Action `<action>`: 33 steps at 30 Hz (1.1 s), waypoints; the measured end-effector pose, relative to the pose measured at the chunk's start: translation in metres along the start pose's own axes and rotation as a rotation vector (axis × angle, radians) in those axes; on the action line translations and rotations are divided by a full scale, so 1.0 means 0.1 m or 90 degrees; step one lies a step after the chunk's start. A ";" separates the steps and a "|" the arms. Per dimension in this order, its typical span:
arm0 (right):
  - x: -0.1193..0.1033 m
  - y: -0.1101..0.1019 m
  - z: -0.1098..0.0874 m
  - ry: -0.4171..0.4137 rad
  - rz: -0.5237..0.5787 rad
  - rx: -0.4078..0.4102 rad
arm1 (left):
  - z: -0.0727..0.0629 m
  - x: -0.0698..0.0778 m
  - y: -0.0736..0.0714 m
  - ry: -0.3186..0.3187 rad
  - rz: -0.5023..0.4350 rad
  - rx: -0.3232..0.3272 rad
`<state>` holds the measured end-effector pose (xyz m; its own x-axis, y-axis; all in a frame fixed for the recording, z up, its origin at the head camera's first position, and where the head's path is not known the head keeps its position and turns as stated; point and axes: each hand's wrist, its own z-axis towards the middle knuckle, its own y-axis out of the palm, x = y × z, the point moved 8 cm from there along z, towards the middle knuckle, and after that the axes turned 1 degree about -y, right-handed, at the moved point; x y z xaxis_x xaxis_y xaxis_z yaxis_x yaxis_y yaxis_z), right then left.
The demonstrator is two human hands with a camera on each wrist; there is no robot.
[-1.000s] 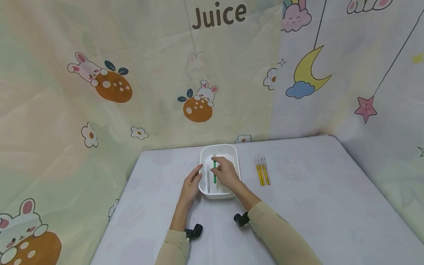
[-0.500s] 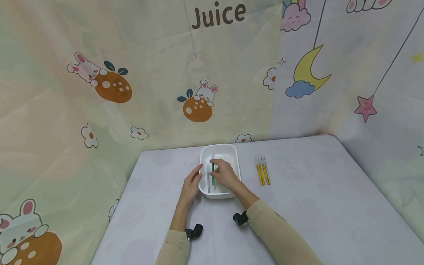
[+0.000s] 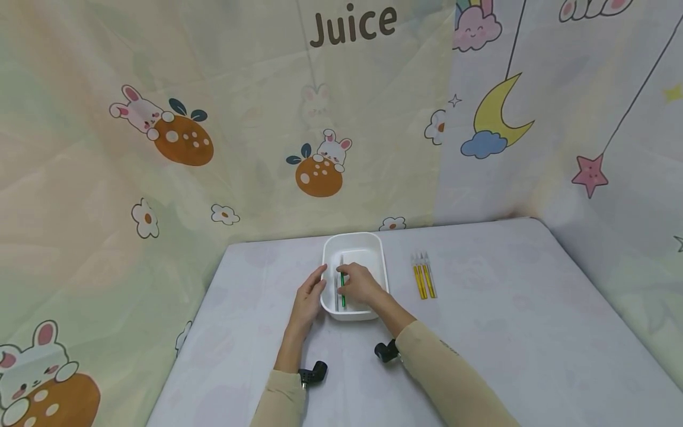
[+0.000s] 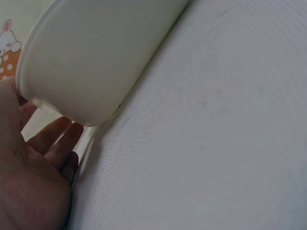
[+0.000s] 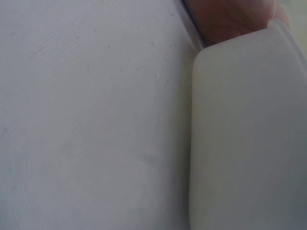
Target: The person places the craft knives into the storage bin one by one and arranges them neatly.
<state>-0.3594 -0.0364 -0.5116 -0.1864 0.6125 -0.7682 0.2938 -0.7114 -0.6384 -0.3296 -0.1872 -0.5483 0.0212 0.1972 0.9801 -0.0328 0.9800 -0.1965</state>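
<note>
My right hand (image 3: 363, 286) reaches over the white tray (image 3: 368, 251) and pinches a slim green-barrelled stick with a pale tip (image 3: 344, 300), pen-like in shape, between thumb and fingertips. The stick points lengthwise along the tray. Left of it inside the tray lies a thin silvery stick (image 3: 336, 301). At the tray's left side my left hand (image 3: 306, 301) rests with loosely extended fingers touching the wall and rim. The left wrist view shows that hand (image 4: 36, 167) beside the outer wall of the tray (image 4: 96, 57). In the right wrist view, the tray wall (image 5: 244, 134) hides the held stick.
Several gold-barrelled sticks with clear tips (image 3: 421, 283) lie side by side on the table, right of the tray. A pale cloth covers the table (image 3: 496, 332). Printed curtains (image 3: 256, 148) hang behind its back edge. Each wrist carries a small black camera (image 3: 313, 373).
My right hand has brought the green stick toward me and slightly left, closer to the silvery stick. The left hand and the tray have stayed in place.
</note>
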 end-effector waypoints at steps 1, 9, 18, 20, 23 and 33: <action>0.00 0.01 0.00 0.002 -0.002 -0.004 | 0.00 0.00 0.00 -0.002 0.000 0.000; -0.01 0.05 -0.02 0.018 -0.022 -0.033 | 0.01 -0.02 0.00 -0.006 0.002 0.001; 0.00 0.07 -0.02 0.017 -0.047 -0.034 | 0.02 -0.04 0.00 0.006 -0.008 -0.001; 0.00 0.06 -0.02 0.015 -0.051 -0.035 | 0.02 -0.04 0.00 0.005 -0.011 0.000; 0.01 0.07 -0.01 0.012 -0.059 -0.038 | 0.02 -0.04 0.00 0.000 -0.009 0.002; -0.02 0.08 0.00 -0.003 -0.097 -0.034 | 0.00 -0.02 0.01 0.006 0.004 0.000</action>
<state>-0.3564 -0.0435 -0.5150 -0.2370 0.7097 -0.6634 0.3115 -0.5913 -0.7439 -0.3298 -0.1870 -0.5500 0.0303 0.2034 0.9786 -0.0335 0.9787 -0.2024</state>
